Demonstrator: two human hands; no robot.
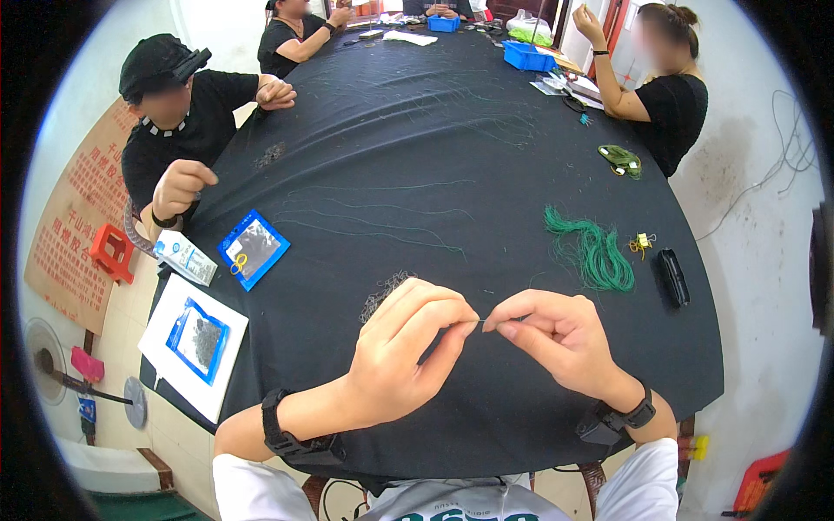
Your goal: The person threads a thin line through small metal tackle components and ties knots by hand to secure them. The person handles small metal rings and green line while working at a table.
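Observation:
Above the near part of the black-covered table, my left hand (408, 347) and my right hand (556, 334) meet almost fingertip to fingertip. Each pinches thumb against forefinger on a thin thread (482, 321), of which only a short bit shows in the narrow gap. Whether anything hangs on the thread is too small to tell. Just beyond my left hand lies a loose pile of small dark loops (379, 300), partly hidden by it. A hank of green thread (599, 252) is spread on the cloth beyond my right hand.
Single green threads (382, 217) lie across the black cloth (521, 417). On the left are a blue-edged pouch (261, 243), a carton (185, 258) and a white board (228, 347) bearing another pouch. A black case (672, 278) and yellow clip (642, 243) sit right. Several co-workers sit around the table.

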